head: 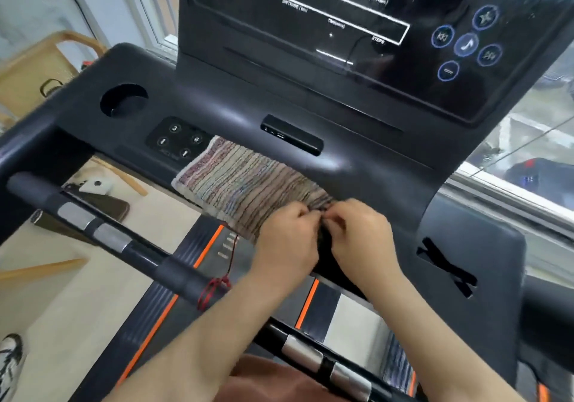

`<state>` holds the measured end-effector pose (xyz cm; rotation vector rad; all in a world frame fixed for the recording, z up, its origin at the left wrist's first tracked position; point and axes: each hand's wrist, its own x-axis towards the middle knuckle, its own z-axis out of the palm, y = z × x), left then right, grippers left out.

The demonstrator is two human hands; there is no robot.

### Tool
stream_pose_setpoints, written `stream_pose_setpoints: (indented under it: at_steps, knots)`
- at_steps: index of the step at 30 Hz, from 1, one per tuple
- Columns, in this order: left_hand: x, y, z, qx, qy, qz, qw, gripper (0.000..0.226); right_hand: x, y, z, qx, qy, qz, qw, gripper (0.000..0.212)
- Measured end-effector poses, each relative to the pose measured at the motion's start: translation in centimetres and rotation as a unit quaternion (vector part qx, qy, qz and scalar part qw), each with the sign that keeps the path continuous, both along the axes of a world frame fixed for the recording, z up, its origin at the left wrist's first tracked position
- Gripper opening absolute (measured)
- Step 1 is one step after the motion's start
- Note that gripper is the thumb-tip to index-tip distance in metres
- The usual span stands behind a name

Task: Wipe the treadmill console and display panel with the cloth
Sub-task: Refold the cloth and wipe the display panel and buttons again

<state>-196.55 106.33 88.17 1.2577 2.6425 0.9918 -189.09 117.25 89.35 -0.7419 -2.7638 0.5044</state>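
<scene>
Forearms reach up from the bottom edge, crossing over a black handlebar [174, 274] with silver sensor plates and a red cord [217, 286] looped round it. Left hand [285, 234] and right hand [360, 237] meet side by side, fingers curled, both pinching the near right end of the striped cloth [248, 184]. The cloth lies folded flat along the front lip of the treadmill console [236, 103], its far left corner touching a small keypad [177, 139] and its near edge overhanging the lip. Beyond the cloth sits a black port block [292, 134]; a round cup holder [124, 100] is recessed at the console's left. Above rises the glossy display panel [341, 29], with blue-ringed media buttons [466, 44] at its right. Orange-striped deck rails [208, 252] show beneath the handlebar.
</scene>
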Motion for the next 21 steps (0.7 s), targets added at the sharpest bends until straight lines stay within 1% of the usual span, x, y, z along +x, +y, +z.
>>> stream_pose_setpoints:
  at_steps: [1, 3, 5, 7, 9, 11, 12, 15, 17, 18, 20, 21]
  knots:
    - [1.1, -0.6, -0.3, 0.01, 0.004, -0.015, 1.0, 0.022, 1.3, -0.2, -0.1, -0.005, 0.005, 0.009, 1.0, 0.009]
    - [0.3, 0.2, -0.5, 0.015, 0.014, -0.019, 1.0, 0.028, 0.5, 1.1, -0.5, -0.004, 0.004, 0.016, 1.0, 0.009]
    - [-2.3, 2.4, 0.3, -0.022, 0.027, 0.009, 0.999, 0.03, -2.5, 2.4, -0.1, -0.002, 0.003, -0.009, 1.0, 0.008]
    - [-3.8, 3.8, 0.5, -0.047, 0.037, 0.038, 0.997, 0.025, -3.9, 2.7, 0.1, -0.013, 0.01, -0.03, 0.999, 0.01]
    - [-2.2, 3.4, 0.1, -0.022, 0.034, 0.022, 0.999, 0.024, -1.5, 2.4, -0.1, -0.007, 0.011, -0.022, 1.0, 0.012]
    - [1.2, 1.7, 0.0, 0.007, -0.003, -0.025, 1.0, 0.024, 2.7, 1.4, -0.3, -0.012, 0.01, -0.01, 1.0, 0.013]
    - [2.3, 1.2, -0.1, 0.011, -0.003, -0.043, 0.999, 0.022, 4.0, 1.3, -0.2, -0.016, 0.014, -0.005, 1.0, 0.013]
    - [0.8, 3.4, 0.5, -0.004, 0.024, -0.063, 0.998, 0.012, 2.1, 3.9, -0.3, 0.016, 0.013, 0.0, 1.0, 0.008]
    - [-0.9, 5.4, 0.7, -0.051, 0.041, -0.039, 0.997, 0.013, 0.0, 5.2, -0.1, 0.015, 0.0, -0.029, 0.999, 0.005]
    - [-0.9, 5.8, 0.7, -0.06, 0.042, -0.031, 0.997, 0.015, 0.0, 5.3, -0.1, 0.007, -0.002, -0.04, 0.999, 0.005]
    - [0.9, 5.2, 0.6, -0.036, 0.029, -0.042, 0.998, 0.015, 2.4, 4.5, -0.4, 0.015, 0.016, -0.045, 0.999, 0.007]
    - [2.4, 4.4, 0.6, -0.027, 0.015, -0.062, 0.998, 0.015, 4.3, 3.6, -0.5, 0.011, 0.024, -0.04, 0.999, 0.008]
